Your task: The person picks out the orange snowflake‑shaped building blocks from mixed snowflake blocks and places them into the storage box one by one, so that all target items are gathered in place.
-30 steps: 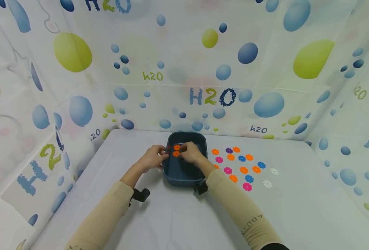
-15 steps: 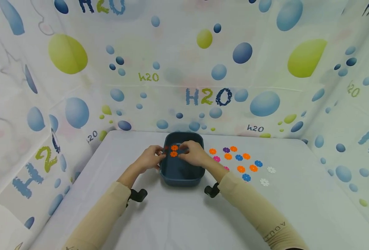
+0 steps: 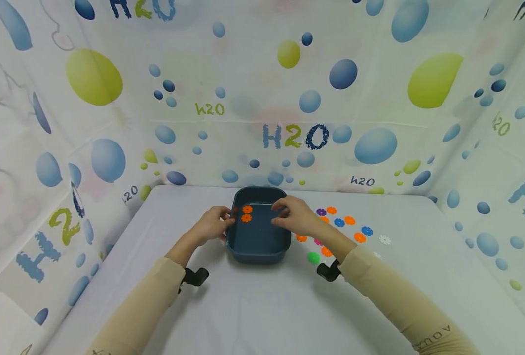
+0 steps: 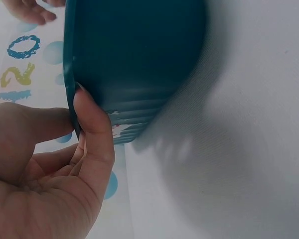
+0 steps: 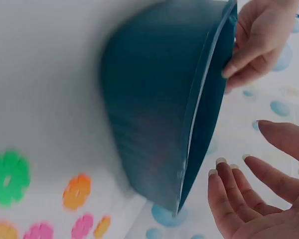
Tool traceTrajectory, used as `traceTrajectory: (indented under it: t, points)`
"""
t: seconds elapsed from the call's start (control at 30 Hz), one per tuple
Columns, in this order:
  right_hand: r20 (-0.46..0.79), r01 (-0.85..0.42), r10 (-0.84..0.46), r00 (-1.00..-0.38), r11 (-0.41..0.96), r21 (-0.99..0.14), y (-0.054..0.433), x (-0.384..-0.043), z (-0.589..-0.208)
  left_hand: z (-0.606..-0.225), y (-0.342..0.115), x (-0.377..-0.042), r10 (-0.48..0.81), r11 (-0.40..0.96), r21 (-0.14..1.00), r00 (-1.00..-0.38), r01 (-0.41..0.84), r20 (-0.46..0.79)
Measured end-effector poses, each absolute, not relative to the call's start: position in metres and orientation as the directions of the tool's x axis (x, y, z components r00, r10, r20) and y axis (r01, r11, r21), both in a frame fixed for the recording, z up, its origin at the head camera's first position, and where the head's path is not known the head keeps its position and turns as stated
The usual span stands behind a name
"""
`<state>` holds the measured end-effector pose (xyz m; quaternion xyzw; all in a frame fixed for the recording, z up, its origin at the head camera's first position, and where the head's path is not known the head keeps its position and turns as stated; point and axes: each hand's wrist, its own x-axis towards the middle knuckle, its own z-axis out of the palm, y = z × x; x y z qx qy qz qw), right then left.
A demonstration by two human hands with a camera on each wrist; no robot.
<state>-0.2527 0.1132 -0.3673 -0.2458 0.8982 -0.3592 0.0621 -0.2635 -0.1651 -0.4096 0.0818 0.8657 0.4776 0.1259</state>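
A dark blue-green plastic basin point(image 3: 259, 258) stands on the white-covered table. My left hand point(image 3: 212, 225) pinches its left rim, thumb on one side of the wall and fingers on the other, as the left wrist view shows. Inside lie two orange flower-shaped pieces point(image 3: 246, 218), one behind the other near the left wall. Over the right rim my right hand point(image 3: 295, 216) hovers with fingers spread and bent a little. In the right wrist view, nothing sits between its thumb and fingertips.
Right of the basin, several loose flower pieces lie scattered: green point(image 3: 313, 258), orange point(image 3: 359, 237), blue point(image 3: 366, 230), purple point(image 3: 321, 212) and white point(image 3: 384, 239) among them. The right forearm covers some. A patterned curtain point(image 3: 244, 148) rises behind the table.
My right hand has drawn back rightward from beside the two orange pieces to the basin's right rim, its fingers parting. The left hand keeps its grip on the left rim.
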Motion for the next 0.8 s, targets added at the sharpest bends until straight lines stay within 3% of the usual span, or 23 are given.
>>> traceTrajectory:
  t: [0.33,0.8]
  points:
    - [0.113,-0.420,-0.464,-0.878,0.636,-0.647,0.172,-0.240,-0.365,-0.410,-0.163,-0.262,0.261,0.534,0.845,-0.954,0.014,-0.149]
    - [0.036,-0.294,-0.343,-0.939,0.743,-0.602,0.259,-0.232,-0.371,-0.411,-0.164,-0.265,0.250,0.553,0.833,-0.956,0.011,-0.153]
